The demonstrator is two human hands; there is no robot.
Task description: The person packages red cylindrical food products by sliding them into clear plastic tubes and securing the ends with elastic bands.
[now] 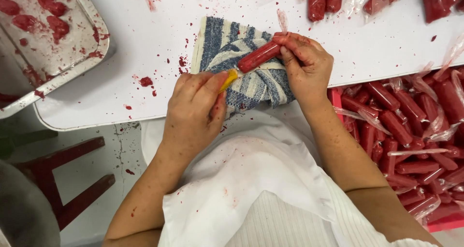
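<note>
At the near edge of the white table (145,49), the right hand (307,65) is closed around one end of a red paste-filled plastic tube (258,57), pinching it between thumb and fingers where the loose plastic tail (282,20) sticks up. The tube lies slanted across a blue-and-white striped cloth (227,46), which sits bunched at the table's near edge, just in front of the person's white apron (251,179). The left hand (195,107) is closed too, gripping a small yellow item (229,79) between thumb and fingertips; its tip is just beside the tube's lower end. Whether it is a band, a clip or a small tool is too small to tell.

Judging by how things lie, the work is well along but not finished. A red crate (333,97) beside the table's right near corner is heaped with many filled tubes (411,136), and more of them lie along the far right edge of the table (328,0). The one in hand appears filled already and is being handled at its ends over the cloth.

At the far left corner of the table, a metal tray (92,53) holds several lumps of red paste (50,10) smeared over its floor, so there looks to be material left to pack. Red crumbs and smears dot the table around the cloth.
</note>
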